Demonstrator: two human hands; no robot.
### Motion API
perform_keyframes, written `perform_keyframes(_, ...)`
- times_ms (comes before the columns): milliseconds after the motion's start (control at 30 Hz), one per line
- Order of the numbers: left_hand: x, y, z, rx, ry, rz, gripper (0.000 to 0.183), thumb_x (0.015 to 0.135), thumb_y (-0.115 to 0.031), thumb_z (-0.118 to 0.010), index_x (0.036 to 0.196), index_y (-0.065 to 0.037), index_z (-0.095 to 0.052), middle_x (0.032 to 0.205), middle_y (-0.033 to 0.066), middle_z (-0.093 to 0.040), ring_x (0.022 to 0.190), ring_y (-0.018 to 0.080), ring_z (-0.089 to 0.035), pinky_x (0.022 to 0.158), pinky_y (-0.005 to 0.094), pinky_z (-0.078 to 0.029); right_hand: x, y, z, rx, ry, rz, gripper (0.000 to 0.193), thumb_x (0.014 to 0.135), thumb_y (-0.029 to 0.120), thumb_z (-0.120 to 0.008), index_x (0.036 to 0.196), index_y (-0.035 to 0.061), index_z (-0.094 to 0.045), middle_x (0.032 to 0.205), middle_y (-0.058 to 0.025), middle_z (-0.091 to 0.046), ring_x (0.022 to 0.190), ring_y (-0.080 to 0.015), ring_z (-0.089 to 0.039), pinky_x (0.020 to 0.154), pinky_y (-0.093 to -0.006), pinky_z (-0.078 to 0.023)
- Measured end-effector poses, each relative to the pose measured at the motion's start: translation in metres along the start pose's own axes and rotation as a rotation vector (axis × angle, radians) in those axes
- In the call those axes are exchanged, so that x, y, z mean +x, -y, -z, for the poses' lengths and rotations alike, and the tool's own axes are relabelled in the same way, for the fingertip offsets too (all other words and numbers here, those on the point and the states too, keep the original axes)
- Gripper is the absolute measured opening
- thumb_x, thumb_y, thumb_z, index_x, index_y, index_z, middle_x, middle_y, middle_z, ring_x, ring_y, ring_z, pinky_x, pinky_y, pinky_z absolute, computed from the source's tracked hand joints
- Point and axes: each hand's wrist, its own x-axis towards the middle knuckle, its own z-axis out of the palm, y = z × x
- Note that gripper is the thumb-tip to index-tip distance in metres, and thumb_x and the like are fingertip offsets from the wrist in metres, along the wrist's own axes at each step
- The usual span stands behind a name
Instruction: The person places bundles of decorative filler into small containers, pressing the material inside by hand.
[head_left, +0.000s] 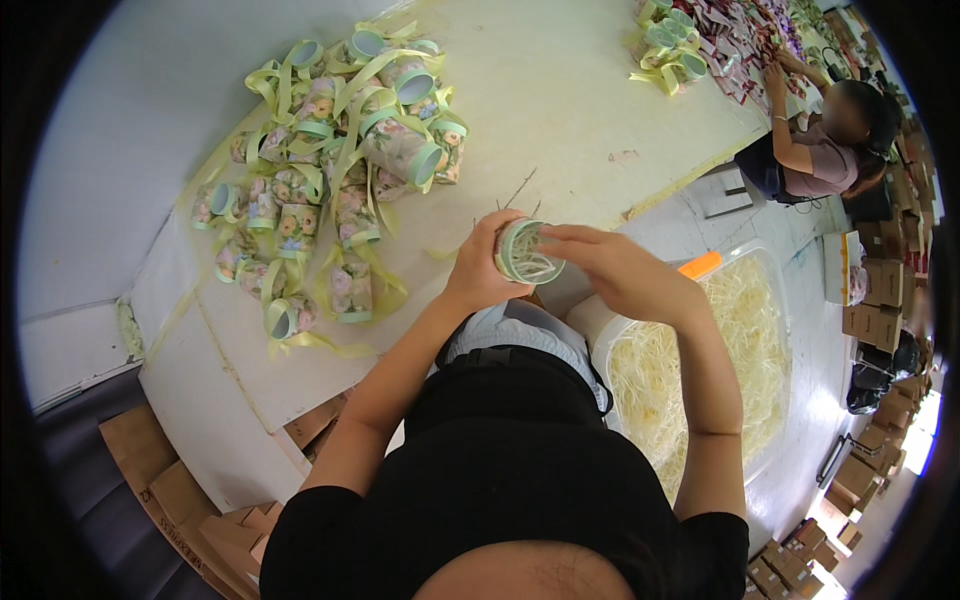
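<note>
Across the pale tabletop (540,120), floral cups (398,150) with yellow ribbons lay clustered at left. Your left hand (478,265) grasped a green-rimmed cup (537,279) before your waist, pale shreds (525,258) inside. Your right hand (640,278) reached its mouth, fingers extended; whether they pinched anything, you couldn't tell. Beside your right forearm stood a bin (603,345) of shredded filler (735,370).

The round, green-rimmed cup (533,280) was held with its open mouth up by the tabletop's (560,120) near edge, pale shredded filler (530,254) inside.
</note>
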Motion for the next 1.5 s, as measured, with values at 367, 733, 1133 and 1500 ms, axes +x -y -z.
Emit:
perform_keyframes(367,0.013,-0.021,0.006,0.106,0.097,-0.342,0.080,0.046,-0.009,-0.080,0.120,-0.011,-0.047,0.114,0.0123,-0.050,0.105,0.0326,-0.050,0.090,0.0400,-0.042,0.007,0.010,-0.045,-0.469,0.250,-0.105,0.032,0.071,-0.004,-0.055,0.103,-0.0007,-0.059,0.114,-0.0148,-0.056,0.102,-0.0303,-0.056,0.089,-0.0338,-0.044)
perform_keyframes(733,0.000,-0.020,-0.001,0.007,0.117,-0.137,0.078,0.051,-0.009,-0.080,0.121,-0.009,-0.046,0.115,0.0137,-0.052,0.105,0.0328,-0.052,0.088,0.0401,-0.045,0.012,0.001,-0.022,-0.259,0.276,-0.064,0.033,0.075,-0.004,-0.054,0.107,0.0021,-0.056,0.113,-0.0122,-0.057,0.100,-0.0287,-0.056,0.081,-0.0347,-0.047)
perform_keyframes(1133,0.001,-0.010,0.002,-0.072,0.007,-0.348,0.083,0.050,-0.009,-0.083,0.122,-0.008,-0.043,0.119,0.0168,-0.051,0.106,0.0337,-0.053,0.088,0.0389,-0.046,-0.011,0.013,-0.030,-0.447,0.017,0.220,0.029,0.069,-0.005,-0.056,0.097,0.0010,-0.058,0.093,-0.0101,-0.060,0.087,-0.0276,-0.060,0.068,-0.0361,-0.048)
perform_keyframes(1500,-0.005,-0.013,-0.005,-0.055,-0.066,-0.311,0.088,0.046,-0.007,-0.083,0.123,-0.008,-0.042,0.119,0.0176,-0.050,0.107,0.0349,-0.052,0.089,0.0404,-0.045,-0.007,0.017,-0.030,-0.559,0.126,0.132,0.016,0.066,0.001,-0.061,0.082,0.0032,-0.059,0.105,-0.0088,-0.057,0.103,-0.0194,-0.053,0.072,-0.0312,-0.044)
